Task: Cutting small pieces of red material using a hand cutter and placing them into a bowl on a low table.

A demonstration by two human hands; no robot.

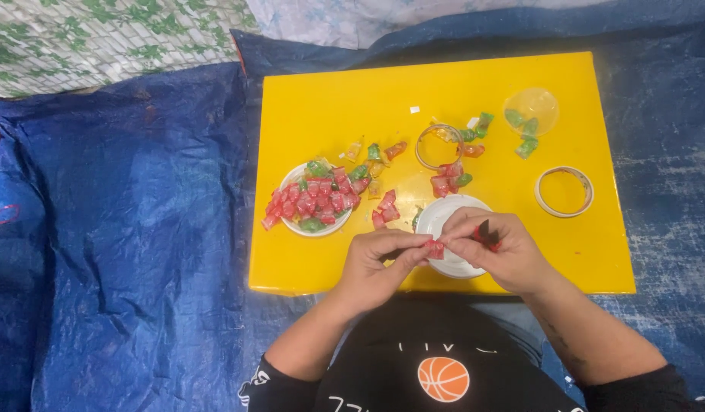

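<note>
Both hands meet over the near edge of the yellow table [306,99]; left hand [375,263] and right hand [499,252] each have fingers pinched shut on one red wrapped candy [435,249], held between them just above a white bowl [444,214]. Left of it a white plate [291,226] is heaped with red and green candies; a clear lid [547,103] and two rings lie farther back.

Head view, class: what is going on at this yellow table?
A person holds one red wrapped candy between the left hand and right hand, over a white bowl. On the yellow table, another white bowl is heaped with red candies. Green candies lie in a clear lid.
</note>
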